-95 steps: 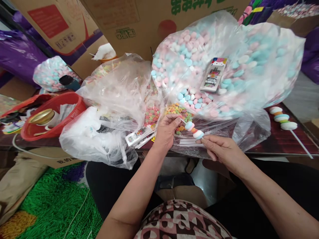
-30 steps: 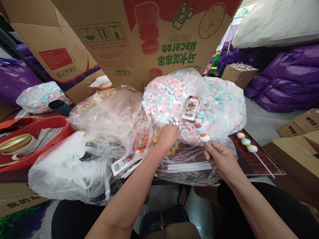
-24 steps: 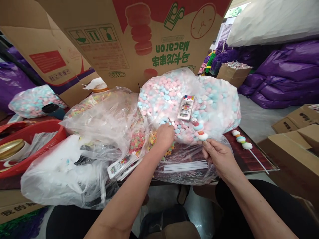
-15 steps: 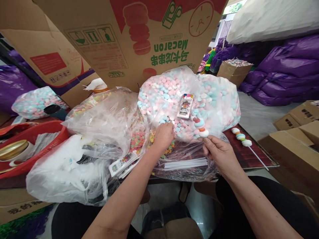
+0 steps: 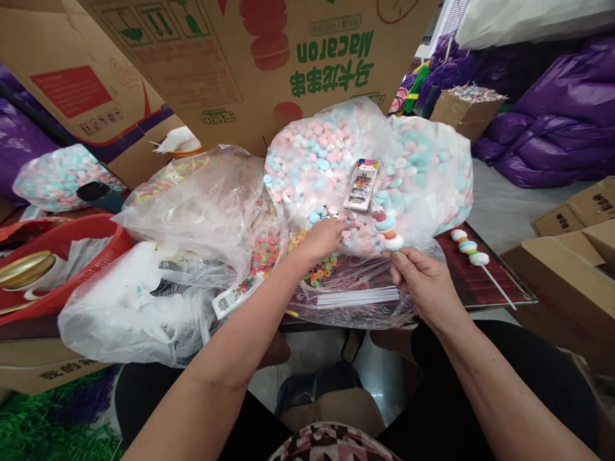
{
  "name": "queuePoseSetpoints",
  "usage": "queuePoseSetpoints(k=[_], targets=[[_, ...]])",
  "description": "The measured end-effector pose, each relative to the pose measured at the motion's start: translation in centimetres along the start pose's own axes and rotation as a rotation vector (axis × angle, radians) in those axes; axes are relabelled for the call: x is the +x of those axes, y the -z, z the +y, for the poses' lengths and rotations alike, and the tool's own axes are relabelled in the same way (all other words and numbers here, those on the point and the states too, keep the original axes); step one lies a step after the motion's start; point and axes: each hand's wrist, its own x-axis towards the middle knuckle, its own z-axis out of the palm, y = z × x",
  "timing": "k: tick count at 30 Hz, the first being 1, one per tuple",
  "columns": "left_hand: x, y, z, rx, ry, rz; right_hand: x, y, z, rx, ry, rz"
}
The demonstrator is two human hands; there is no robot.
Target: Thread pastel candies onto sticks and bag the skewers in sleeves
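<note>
My right hand (image 5: 425, 286) pinches the stick of a half-built candy skewer (image 5: 387, 232), whose stacked blue, orange and white pieces point up and left. My left hand (image 5: 323, 238) reaches into the mouth of a big clear bag of pink and blue round candies (image 5: 331, 153), its fingers curled among the loose pieces; what they grip is hidden. Small coloured ring candies (image 5: 319, 274) lie just under that hand. A printed card packet (image 5: 361, 186) rests on top of the big bag.
A finished skewer (image 5: 473, 253) lies on the dark table at right. White sticks (image 5: 358, 298) lie in plastic below my hands. Crumpled clear bags (image 5: 202, 211), a red basket (image 5: 62, 256) and a second candy bag (image 5: 52, 176) sit left; cardboard boxes (image 5: 269, 57) behind.
My left hand left the skewer and went into the big candy bag, then drew slightly toward the skewer. My right hand raised the skewer toward the bag. The camera tilted up, then down.
</note>
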Motion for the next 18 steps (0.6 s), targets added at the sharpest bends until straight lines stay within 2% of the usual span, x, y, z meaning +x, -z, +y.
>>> queuePoseSetpoints(k=[7,13,18], targets=[[-0.1,0.5,-0.4,0.080,-0.002,0.042,-0.4,-0.5,-0.1,-0.011,-0.022,-0.011],[-0.6,1.2,-0.6,-0.151,0.174,0.004,-0.7,-0.4,-0.1,0.004,-0.017,-0.005],[0.1,0.7,0.3,0.035,0.112,0.018,-0.6,-0.5,0.1,0.015,0.003,-0.012]])
